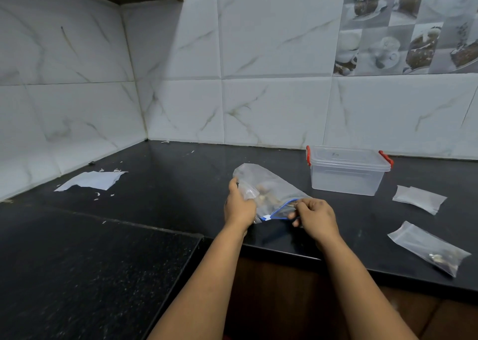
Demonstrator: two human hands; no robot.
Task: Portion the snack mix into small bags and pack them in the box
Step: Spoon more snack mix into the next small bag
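Hands (pixel 278 210) grip snack bag (pixel 271 187) near counter edge (pixel 279 251).

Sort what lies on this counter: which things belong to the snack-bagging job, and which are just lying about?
Belongs to the job: large zip bag of snack mix, held by left hand and right hand; lidded plastic box; filled small bag; empty small bag.

Lying about: torn white paper and scraps on the countertop.

I count: two hands, left hand (pixel 239 205), right hand (pixel 314 217). One large zip bag (pixel 269 184) with snack mix. One lidded clear box (pixel 348 170). Small bags: one with contents (pixel 429 248), at least one empty (pixel 419 198), overlap unclear. One torn paper sheet (pixel 91 180).
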